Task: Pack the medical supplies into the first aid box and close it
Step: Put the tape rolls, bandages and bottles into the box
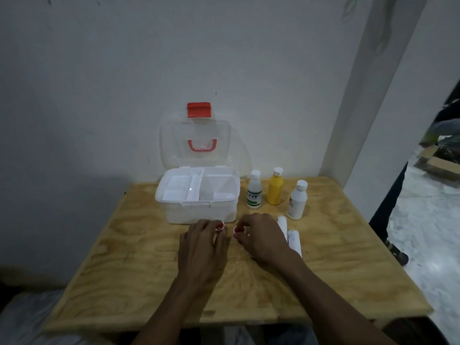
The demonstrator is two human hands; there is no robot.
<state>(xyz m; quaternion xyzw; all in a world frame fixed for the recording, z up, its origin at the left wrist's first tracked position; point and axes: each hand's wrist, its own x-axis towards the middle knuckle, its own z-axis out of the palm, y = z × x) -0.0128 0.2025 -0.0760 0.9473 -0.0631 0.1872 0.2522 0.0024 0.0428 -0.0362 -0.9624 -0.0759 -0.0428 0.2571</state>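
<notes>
A white first aid box point(199, 212) stands open at the back of the wooden table point(124, 270), its clear lid point(171, 140) upright against the wall with a red latch and red handle. A clear divided tray sits in its top. Right in front of the box, my left hand point(201, 242) closes its fingers on a small red-and-white round item point(220, 226). My right hand point(261, 235) grips a second small red-and-white round item point(237, 229). Both items rest at table level. Two white rolls point(293, 239) lie just right of my right hand.
Three bottles stand right of the box: a clear one with a green label point(254, 190), a yellow one point(275, 186) and a white one point(297, 200). A wall runs behind the table. To the right, past the table edge, a person's leg point(388, 202) stands on the floor.
</notes>
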